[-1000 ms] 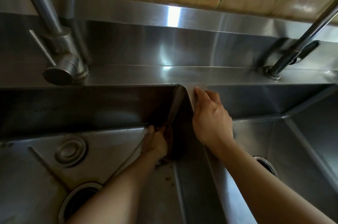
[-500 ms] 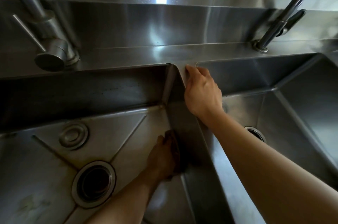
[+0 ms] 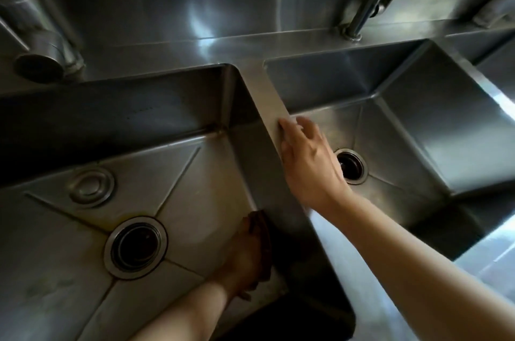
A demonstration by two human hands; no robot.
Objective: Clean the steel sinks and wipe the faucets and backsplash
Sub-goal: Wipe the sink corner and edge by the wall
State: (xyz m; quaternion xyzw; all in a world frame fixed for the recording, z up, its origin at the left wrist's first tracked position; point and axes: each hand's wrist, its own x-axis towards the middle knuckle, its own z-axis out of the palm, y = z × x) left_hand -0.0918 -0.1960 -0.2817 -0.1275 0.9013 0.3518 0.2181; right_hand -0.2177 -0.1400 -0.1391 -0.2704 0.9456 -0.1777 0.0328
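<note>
Head view: we look down on two steel sinks set side by side, the left sink (image 3: 69,271) and the right sink (image 3: 418,129), parted by a narrow divider (image 3: 267,101). Our left hand (image 3: 245,254) is down in the left sink, curled around a dark brownish scrub pad (image 3: 263,232), we think, pressed against the divider's wall near the basin floor; shadow blurs its edges. Our right hand (image 3: 309,162) rests on the divider's top edge, fingers extended and relaxed, holding nothing, above the right sink's drain (image 3: 352,166). The left sink shows an open drain (image 3: 135,247) and a round plug (image 3: 92,187) behind it. Along the backsplash (image 3: 181,6) stand the left faucet (image 3: 36,42) and the right faucet (image 3: 370,0).
</note>
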